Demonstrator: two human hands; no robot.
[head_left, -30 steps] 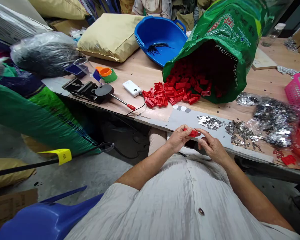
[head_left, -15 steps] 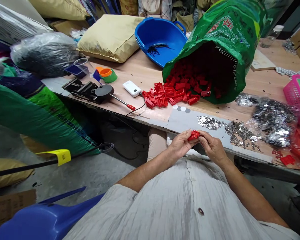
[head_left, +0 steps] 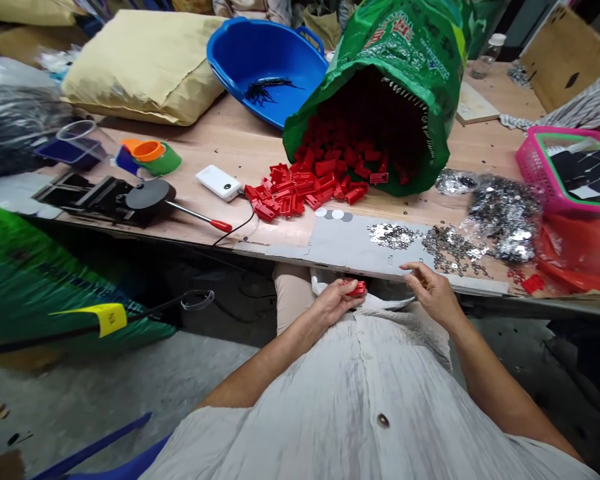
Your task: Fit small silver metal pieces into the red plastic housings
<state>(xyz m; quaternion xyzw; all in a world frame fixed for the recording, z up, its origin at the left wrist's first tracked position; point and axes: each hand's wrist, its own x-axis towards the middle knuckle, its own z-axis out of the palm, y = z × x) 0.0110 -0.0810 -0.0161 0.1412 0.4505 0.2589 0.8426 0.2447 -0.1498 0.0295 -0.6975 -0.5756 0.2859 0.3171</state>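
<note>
My left hand (head_left: 336, 301) is closed around a small red plastic part (head_left: 359, 288), held over my lap just below the table edge. My right hand (head_left: 434, 295) is away from it at the table's front edge, its index finger and thumb slightly apart, with nothing visible between them. Beyond that hand, on a grey sheet (head_left: 337, 241), lie a pile of shiny flat metal pieces (head_left: 391, 235) and a pile of darker small metal pieces (head_left: 453, 250). More red plastic parts (head_left: 300, 187) spill from the mouth of a green woven sack (head_left: 435, 87).
At the left edge stands a black hand press (head_left: 105, 197) with a red-tipped lever. A white power bank (head_left: 219, 182), a blue basin (head_left: 240, 60) and a stuffed paper sack (head_left: 140, 67) lie behind. Bagged metal pieces (head_left: 503, 210) and a pink basket (head_left: 535, 163) are at right.
My hands have separated: the left has lowered toward my lap with the red part, while the right has let go and moved right. The view has shifted rightward.
</note>
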